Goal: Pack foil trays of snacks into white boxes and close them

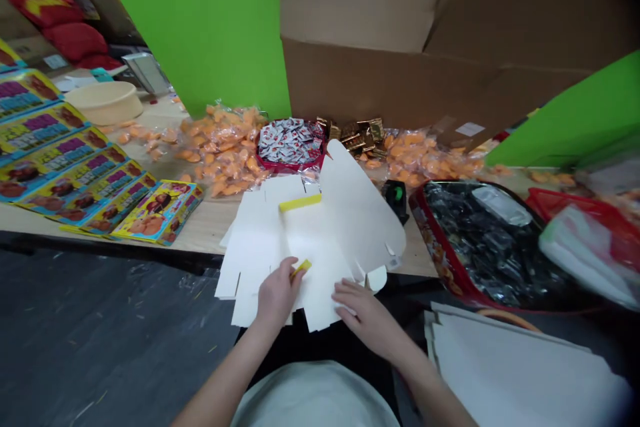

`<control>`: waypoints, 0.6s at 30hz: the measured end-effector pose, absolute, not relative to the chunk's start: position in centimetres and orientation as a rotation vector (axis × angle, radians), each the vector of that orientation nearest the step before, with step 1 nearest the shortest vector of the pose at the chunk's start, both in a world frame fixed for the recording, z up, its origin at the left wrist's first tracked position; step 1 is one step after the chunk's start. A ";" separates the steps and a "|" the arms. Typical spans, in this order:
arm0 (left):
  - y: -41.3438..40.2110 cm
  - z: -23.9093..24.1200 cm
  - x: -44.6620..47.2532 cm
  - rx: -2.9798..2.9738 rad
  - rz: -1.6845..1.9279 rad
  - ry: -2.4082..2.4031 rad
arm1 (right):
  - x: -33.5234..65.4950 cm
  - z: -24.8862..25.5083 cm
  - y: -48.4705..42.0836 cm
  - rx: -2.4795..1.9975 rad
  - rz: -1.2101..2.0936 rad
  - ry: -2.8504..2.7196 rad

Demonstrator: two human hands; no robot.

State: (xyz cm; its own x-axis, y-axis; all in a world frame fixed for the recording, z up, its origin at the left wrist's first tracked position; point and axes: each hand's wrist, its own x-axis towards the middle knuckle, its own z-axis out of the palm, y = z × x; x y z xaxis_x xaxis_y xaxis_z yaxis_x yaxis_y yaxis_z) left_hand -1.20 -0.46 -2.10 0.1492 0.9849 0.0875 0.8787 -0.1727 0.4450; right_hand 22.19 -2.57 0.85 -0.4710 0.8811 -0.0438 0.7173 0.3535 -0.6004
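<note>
Carton (317,233) lies open under right hand (364,312); tub (445,270) holds seemingly wrapped packets (467,240).

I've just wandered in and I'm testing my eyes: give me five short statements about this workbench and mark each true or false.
1. The left hand grips a yellow flap. True.
2. The right hand touches nothing. False: it touches white cardboard.
3. White packets lie left of the gold packets. True.
4. Printed boxes stand right of the cardboard. False: they're left of it.
5. Dark packets fill a red-sided container. True.
</note>
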 end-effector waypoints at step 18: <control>-2.6 -1.9 0.9 1.773 1.029 1.770 | 23.7 1.3 0.3 -1.467 1.302 -1.355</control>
State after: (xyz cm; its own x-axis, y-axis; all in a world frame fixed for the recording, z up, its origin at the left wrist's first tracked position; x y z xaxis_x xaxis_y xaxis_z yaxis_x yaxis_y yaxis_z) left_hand 0.93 -2.56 -1.86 -0.0903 0.9756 0.2001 0.6565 -0.0928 0.7486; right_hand 23.68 0.26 1.31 -0.0725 0.9792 -0.1894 0.2283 -0.1685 -0.9589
